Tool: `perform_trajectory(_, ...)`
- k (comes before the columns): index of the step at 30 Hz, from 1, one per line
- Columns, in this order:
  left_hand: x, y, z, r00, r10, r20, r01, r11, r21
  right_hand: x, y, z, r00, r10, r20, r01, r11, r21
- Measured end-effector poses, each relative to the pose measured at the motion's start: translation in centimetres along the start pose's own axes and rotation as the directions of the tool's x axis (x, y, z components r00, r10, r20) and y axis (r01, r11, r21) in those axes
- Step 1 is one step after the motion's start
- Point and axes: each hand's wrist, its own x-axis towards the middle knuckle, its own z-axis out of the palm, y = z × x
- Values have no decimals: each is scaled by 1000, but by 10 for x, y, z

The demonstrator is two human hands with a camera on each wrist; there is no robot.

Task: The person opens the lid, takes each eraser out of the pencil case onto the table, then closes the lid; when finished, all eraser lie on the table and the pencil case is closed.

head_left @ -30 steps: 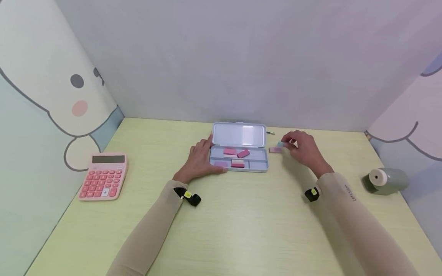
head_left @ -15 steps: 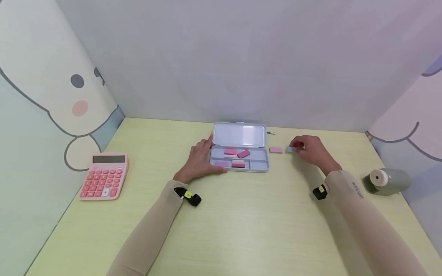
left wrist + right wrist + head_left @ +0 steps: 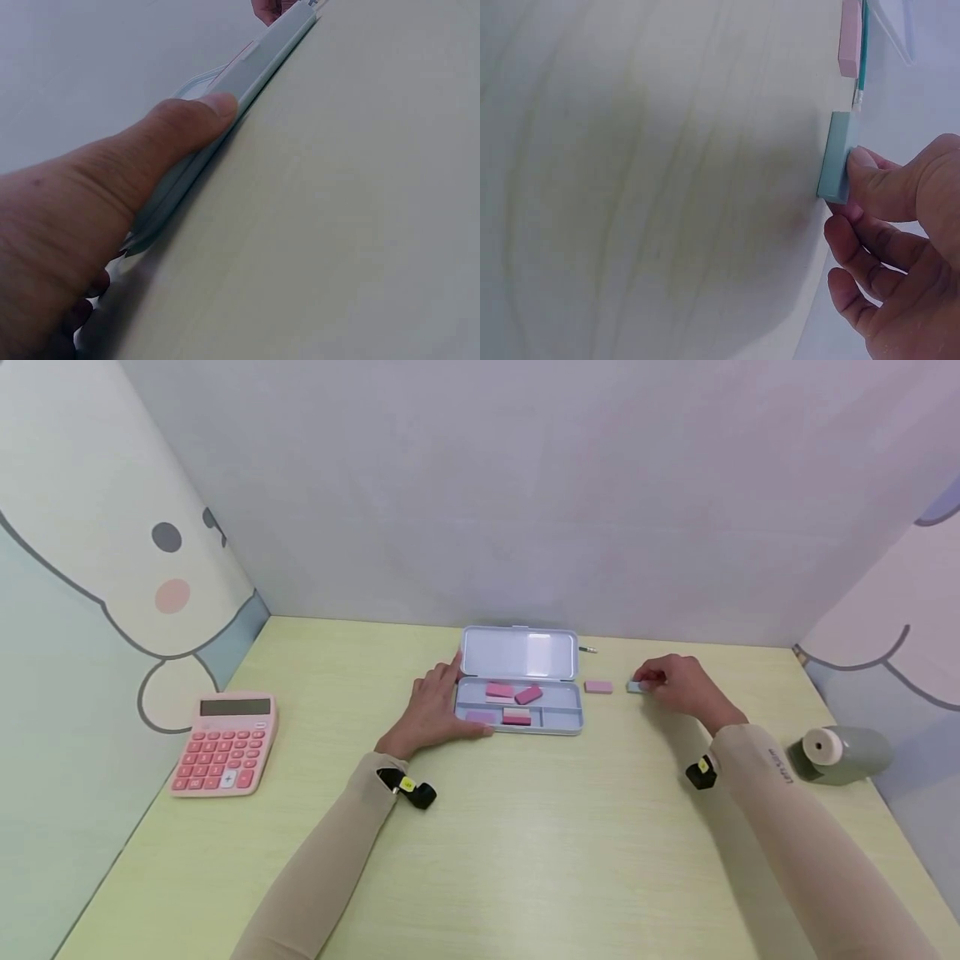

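My right hand (image 3: 678,683) pinches a light blue-green eraser (image 3: 835,159) close over the table, thumb on its near side. A pinkish-purple eraser (image 3: 598,687) lies on the table between that hand and the case. My left hand (image 3: 431,708) holds the left end of a pale blue pencil case (image 3: 562,720), thumb along the front edge and fingers toward the back. The case's lid (image 3: 495,653) stands raised. Inside, pink erasers (image 3: 528,694) sit in the back compartment, with a purple eraser (image 3: 480,717) and a pink-and-white pair (image 3: 517,717) in front ones.
A pencil (image 3: 864,45) lies behind the case, its end (image 3: 588,650) showing at the right. On the far left rests a pink calculator (image 3: 225,745). A grey-green pencil sharpener (image 3: 843,753) stands at the right edge. A wall (image 3: 517,543) rises behind the table.
My right hand has moved right with the blue-green eraser, away from the pinkish-purple one, and come down a little toward the table. The left hand and the case have stayed put.
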Motion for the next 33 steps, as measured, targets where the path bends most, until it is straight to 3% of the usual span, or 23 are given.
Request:
perform_trajectory(19, 0, -2, 1, 1000, -6, -2, 6, 1000, -2, 4, -6, 10, 999, -19, -40, 20, 999, 29)
perform_trajectory(25, 0, -3, 2, 1000, 6, -11, -7, 1000, -3, 5, -32, 21, 992, -43, -115, 54, 994, 92)
perform_trajectory(33, 1, -2, 2, 1000, 14, -10, -14, 1000, 4, 8, -69, 41, 989, -66, -131, 89, 979, 183)
